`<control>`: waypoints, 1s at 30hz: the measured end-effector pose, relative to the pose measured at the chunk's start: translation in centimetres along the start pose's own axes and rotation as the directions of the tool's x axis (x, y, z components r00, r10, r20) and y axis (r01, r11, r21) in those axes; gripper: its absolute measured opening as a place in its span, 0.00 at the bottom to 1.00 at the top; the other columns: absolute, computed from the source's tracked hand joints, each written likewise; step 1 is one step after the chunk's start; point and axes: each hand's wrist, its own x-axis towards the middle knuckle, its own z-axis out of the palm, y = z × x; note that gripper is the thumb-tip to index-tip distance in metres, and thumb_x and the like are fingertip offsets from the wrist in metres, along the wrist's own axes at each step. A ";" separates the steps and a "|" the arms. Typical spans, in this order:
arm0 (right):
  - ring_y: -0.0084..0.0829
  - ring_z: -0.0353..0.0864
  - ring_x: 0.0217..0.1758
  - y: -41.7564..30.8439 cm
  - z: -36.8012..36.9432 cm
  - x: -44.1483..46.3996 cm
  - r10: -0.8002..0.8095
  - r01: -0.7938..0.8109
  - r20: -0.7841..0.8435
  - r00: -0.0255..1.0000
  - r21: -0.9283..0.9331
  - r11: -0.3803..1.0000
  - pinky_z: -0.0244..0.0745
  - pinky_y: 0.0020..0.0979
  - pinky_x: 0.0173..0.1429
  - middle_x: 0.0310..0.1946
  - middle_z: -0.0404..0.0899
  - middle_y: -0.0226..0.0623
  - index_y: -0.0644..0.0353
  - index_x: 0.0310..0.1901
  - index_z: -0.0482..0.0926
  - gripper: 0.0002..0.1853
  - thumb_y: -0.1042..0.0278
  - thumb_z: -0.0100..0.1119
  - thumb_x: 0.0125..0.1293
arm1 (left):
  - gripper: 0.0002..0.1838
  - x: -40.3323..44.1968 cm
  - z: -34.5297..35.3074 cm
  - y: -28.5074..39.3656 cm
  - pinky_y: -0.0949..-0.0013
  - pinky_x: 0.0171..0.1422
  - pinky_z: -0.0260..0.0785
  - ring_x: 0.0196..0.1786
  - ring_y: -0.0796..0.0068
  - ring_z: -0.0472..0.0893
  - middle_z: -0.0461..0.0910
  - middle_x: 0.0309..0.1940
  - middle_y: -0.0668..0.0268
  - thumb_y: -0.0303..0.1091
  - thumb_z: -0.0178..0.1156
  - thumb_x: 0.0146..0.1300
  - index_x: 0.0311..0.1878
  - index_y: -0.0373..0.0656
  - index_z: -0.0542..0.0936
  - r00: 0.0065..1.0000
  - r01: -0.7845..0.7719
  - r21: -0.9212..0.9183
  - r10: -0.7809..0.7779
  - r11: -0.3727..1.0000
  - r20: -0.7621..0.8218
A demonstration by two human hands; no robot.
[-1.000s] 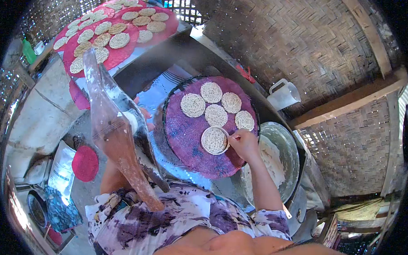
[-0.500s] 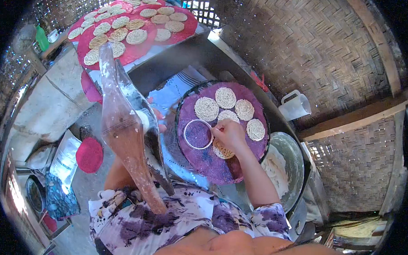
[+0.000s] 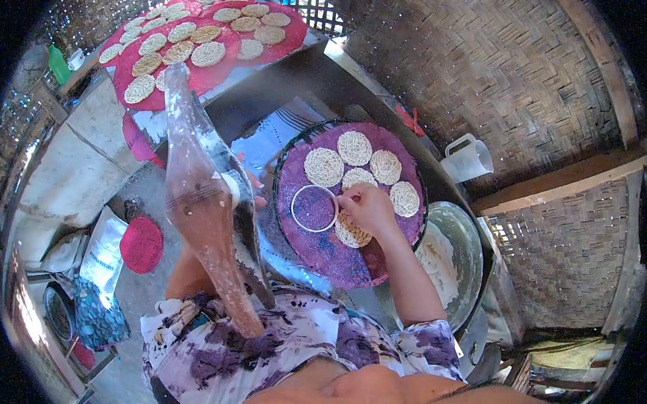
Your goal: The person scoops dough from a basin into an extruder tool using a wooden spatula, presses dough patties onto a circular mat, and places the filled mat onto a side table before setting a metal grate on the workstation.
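Observation:
My right hand (image 3: 367,209) pinches a thin white ring (image 3: 295,209), which lies over a bare patch of the round purple cloth (image 3: 311,248). Several lacy round discs are on that cloth, among them one disc (image 3: 352,231) just right of the ring, partly under my hand. My left hand (image 3: 255,189) is mostly hidden behind a long wooden press (image 3: 199,198) with a white cylindrical part (image 3: 231,189); its fingertips show past the press, spread apart, and what its palm touches cannot be seen.
Pink cloths (image 3: 225,52) with many discs lie at the upper left. A large bowl of pale dough (image 3: 472,239) stands right of the purple cloth. Beyond it are a clear jug (image 3: 467,159) and a woven wall (image 3: 485,72). A red round piece (image 3: 142,245) lies at the left.
My right hand has moved the ring left, off the disc it surrounded, onto bare purple cloth. The disc stays behind. The whole view has shifted a little.

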 end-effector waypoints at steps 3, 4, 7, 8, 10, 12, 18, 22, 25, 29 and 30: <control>0.35 0.78 0.39 -1.2 -2.2 -1.2 -0.064 0.064 -0.112 0.992 -0.002 0.998 0.71 0.32 0.42 0.35 0.78 0.39 0.58 0.38 0.80 0.16 0.55 0.59 0.54 | 0.19 -0.1 0.1 -0.2 0.63 0.52 0.69 0.49 0.64 0.75 0.76 0.45 0.59 0.38 0.62 0.52 0.48 0.45 0.75 0.988 -0.121 0.208 0.099 0.970 0.115; 0.34 0.77 0.39 -1.7 -2.5 -1.9 -0.129 0.138 -0.059 0.990 0.197 0.971 0.71 0.33 0.43 0.37 0.77 0.39 0.59 0.42 0.78 0.19 0.52 0.56 0.56 | 0.19 0.2 0.1 -0.1 0.63 0.52 0.69 0.49 0.64 0.75 0.76 0.45 0.59 0.38 0.62 0.52 0.48 0.45 0.75 0.972 -0.204 0.310 0.154 0.929 0.177; 0.31 0.75 0.41 -3.3 -2.1 -5.1 -0.280 0.039 0.167 0.946 0.795 0.606 0.70 0.33 0.47 0.42 0.75 0.39 0.60 0.53 0.70 0.29 0.43 0.47 0.61 | 0.19 1.1 1.8 1.7 0.63 0.52 0.69 0.48 0.64 0.76 0.76 0.45 0.59 0.38 0.62 0.51 0.48 0.46 0.75 0.937 -0.337 0.434 0.256 0.835 0.236; 0.30 0.74 0.42 -4.0 -1.5 -6.5 -0.321 -0.189 0.319 0.892 0.907 0.377 0.69 0.32 0.48 0.44 0.74 0.39 0.60 0.57 0.66 0.32 0.40 0.44 0.61 | 0.20 1.6 2.7 3.5 0.60 0.55 0.66 0.47 0.65 0.76 0.77 0.42 0.60 0.39 0.63 0.47 0.46 0.47 0.76 0.957 -0.284 0.373 0.239 0.883 0.164; 0.30 0.74 0.45 -4.0 -1.3 -7.5 -0.411 -0.426 0.444 0.796 0.894 0.141 0.69 0.31 0.50 0.47 0.72 0.40 0.61 0.61 0.60 0.38 0.33 0.38 0.61 | 0.23 2.3 4.4 7.2 0.54 0.63 0.59 0.43 0.68 0.78 0.78 0.37 0.61 0.40 0.65 0.39 0.44 0.48 0.77 0.979 -0.200 0.220 0.201 0.955 0.017; 0.31 0.73 0.47 -2.4 -2.3 -7.5 -0.435 -0.423 0.450 0.780 0.891 0.164 0.68 0.31 0.52 0.49 0.71 0.42 0.61 0.61 0.58 0.43 0.28 0.32 0.58 | 0.22 3.0 4.7 7.2 0.54 0.64 0.57 0.45 0.65 0.78 0.79 0.36 0.61 0.39 0.65 0.37 0.41 0.47 0.78 0.918 -0.395 0.342 0.372 0.852 0.135; 0.35 0.75 0.45 -0.7 -4.2 -9.5 -0.240 -0.338 0.423 0.874 0.883 0.325 0.70 0.34 0.49 0.50 0.70 0.47 0.62 0.64 0.53 0.55 0.18 0.33 0.47 | 0.27 5.4 5.6 9.0 0.53 0.68 0.52 0.52 0.64 0.75 0.77 0.44 0.59 0.39 0.64 0.39 0.48 0.44 0.75 0.765 -0.463 0.441 0.095 0.769 0.636; 0.38 0.76 0.43 1.0 -5.7 -9.7 -0.257 -0.410 0.508 0.822 0.841 0.353 0.71 0.36 0.46 0.46 0.73 0.49 0.66 0.62 0.56 0.55 0.18 0.29 0.49 | 0.38 9.5 4.9 8.8 0.56 0.66 0.55 0.61 0.61 0.67 0.65 0.59 0.54 0.53 0.54 0.55 0.63 0.37 0.58 0.841 0.380 -0.872 0.278 0.309 0.465; 0.38 0.77 0.43 2.9 -5.4 -9.1 -0.226 -0.511 0.614 0.756 0.769 0.384 0.71 0.35 0.46 0.44 0.74 0.49 0.67 0.60 0.60 0.53 0.20 0.25 0.52 | 0.42 11.7 5.1 9.1 0.53 0.66 0.55 0.65 0.55 0.61 0.66 0.58 0.53 0.63 0.45 0.58 0.66 0.39 0.54 0.779 0.567 -0.819 0.380 -0.087 0.499; 0.40 0.78 0.43 3.3 -6.2 -7.7 -0.195 -0.572 0.665 0.721 0.730 0.374 0.72 0.35 0.45 0.43 0.76 0.48 0.66 0.56 0.66 0.47 0.24 0.26 0.56 | 0.43 12.3 7.9 5.9 0.52 0.62 0.57 0.56 0.54 0.69 0.75 0.43 0.55 0.69 0.42 0.56 0.63 0.42 0.58 0.820 0.546 -0.790 0.371 -0.281 0.435; 0.41 0.78 0.43 3.7 -6.4 -7.2 -0.177 -0.576 0.678 0.713 0.711 0.404 0.72 0.36 0.46 0.43 0.76 0.48 0.66 0.56 0.66 0.47 0.24 0.26 0.57 | 0.41 12.3 8.2 5.5 0.53 0.60 0.59 0.51 0.56 0.72 0.76 0.40 0.56 0.69 0.42 0.56 0.62 0.43 0.60 0.832 0.530 -0.794 0.365 -0.298 0.418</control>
